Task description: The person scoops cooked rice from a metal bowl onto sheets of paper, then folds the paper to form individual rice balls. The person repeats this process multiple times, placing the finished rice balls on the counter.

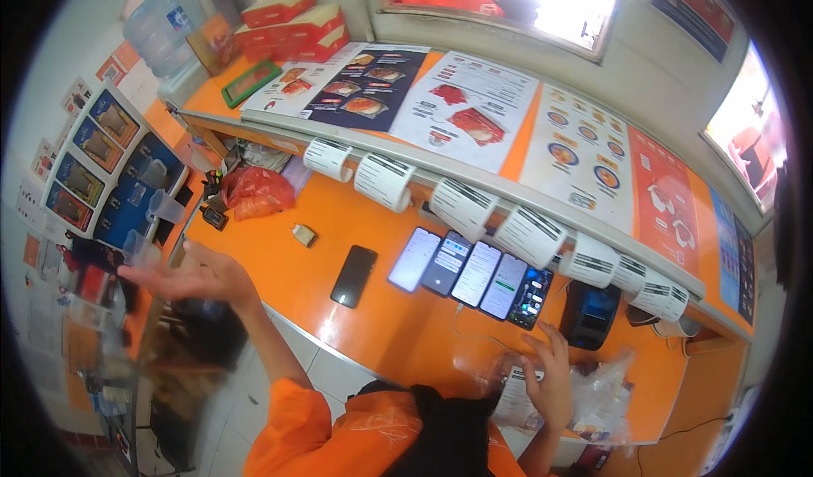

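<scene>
My left hand (209, 275) is raised off the counter's left edge, fingers spread and nothing held. In the picture its blurred fingertips lie close to a clear plastic cup (141, 248); I cannot tell whether they touch. My right hand (549, 375) hovers with parted fingers over a clear plastic bag (600, 401) and a printed paper slip (517, 397). Just beyond its fingertips is a phone with a dark, lit screen (531, 299), the rightmost of several phones in a row. Apart from them, a phone with a black screen (354, 276) lies on the orange counter (298, 299).
A black receipt printer (592, 315) stands right of the phones. Printed paper strips (467, 207) hang from the raised shelf edge. A white cable (476, 332) crosses the counter. Farther left are a charger plug (305, 235), a red plastic bag (257, 192) and a drink dispenser (114, 166).
</scene>
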A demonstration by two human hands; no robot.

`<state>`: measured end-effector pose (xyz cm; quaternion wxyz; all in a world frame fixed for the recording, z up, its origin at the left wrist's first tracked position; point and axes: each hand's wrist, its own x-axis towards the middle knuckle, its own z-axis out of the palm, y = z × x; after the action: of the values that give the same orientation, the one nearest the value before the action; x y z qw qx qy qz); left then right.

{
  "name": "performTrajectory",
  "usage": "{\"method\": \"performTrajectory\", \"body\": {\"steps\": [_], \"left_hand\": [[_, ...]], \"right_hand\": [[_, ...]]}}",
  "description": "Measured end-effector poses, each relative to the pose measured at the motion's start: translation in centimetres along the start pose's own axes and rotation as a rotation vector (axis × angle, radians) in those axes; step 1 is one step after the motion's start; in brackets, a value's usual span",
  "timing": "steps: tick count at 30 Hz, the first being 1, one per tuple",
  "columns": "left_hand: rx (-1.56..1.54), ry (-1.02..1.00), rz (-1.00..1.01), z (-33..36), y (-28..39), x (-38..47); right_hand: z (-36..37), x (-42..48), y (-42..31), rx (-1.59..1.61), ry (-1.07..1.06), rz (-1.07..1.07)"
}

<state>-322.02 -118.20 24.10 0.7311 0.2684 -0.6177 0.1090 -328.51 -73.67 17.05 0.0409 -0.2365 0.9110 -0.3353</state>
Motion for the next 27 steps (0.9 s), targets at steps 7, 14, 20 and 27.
{"method": "performTrajectory", "body": {"steps": [7,14,20,27], "left_hand": [[-0.265,-0.483,-0.188,5.3,-1.3,-6.3],[-0.340,-0.766,-0.084,9.2,-1.1,-9.4],[-0.750,-0.865,-0.418,8.2,3.0,-10.3],[-1.037,-0.826,-0.581,5.5,6.5,-10.7]], "right_hand": [[7.1,3.3,-4.3,-0.008,-0.202,-0.056],[10.1,5.9,-7.5,-0.030,-0.274,-0.060],[11.5,6.4,-7.7,-0.027,-0.329,0.034],[12.5,5.8,-7.4,-0.030,-0.452,0.081]]}}
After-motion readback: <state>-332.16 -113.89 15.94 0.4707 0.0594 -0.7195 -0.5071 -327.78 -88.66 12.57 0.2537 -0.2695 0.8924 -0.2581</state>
